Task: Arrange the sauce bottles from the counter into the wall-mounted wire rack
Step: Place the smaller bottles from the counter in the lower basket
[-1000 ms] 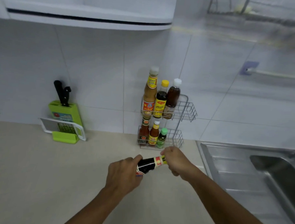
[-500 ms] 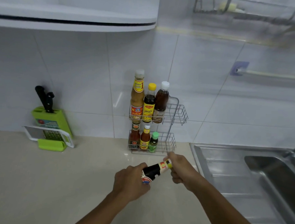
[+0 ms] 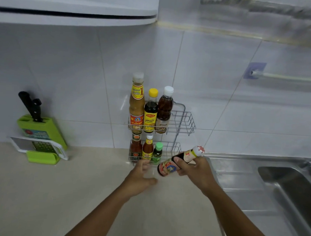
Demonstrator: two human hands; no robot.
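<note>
Right hand (image 3: 196, 170), lower centre-right of frame: gripping dark sauce bottle (image 3: 179, 160) around neck and shoulder, fingers wrapped closed on it. Bottle tilting, cap toward upper right, base toward lower left, hanging above table (image 3: 58, 194) just in front of lower tier of wire rack (image 3: 184, 122).

Left hand (image 3: 139, 177), lower centre of frame: hovering open, fingers spread, holding nothing, just left of bottle base and apart from it.

Wire rack, centre of frame, hanging on tiled wall:
- Upper tier: carrying three tall bottles (image 3: 150, 111) standing upright at left end; right end showing bare wire.
- Lower tier: carrying three small bottles (image 3: 147, 149) standing upright at left end.

Green knife block (image 3: 43, 130) with grater (image 3: 41, 146) leaning in front, standing at left of frame against wall. Steel sink (image 3: 281, 185) occupying right of frame.
</note>
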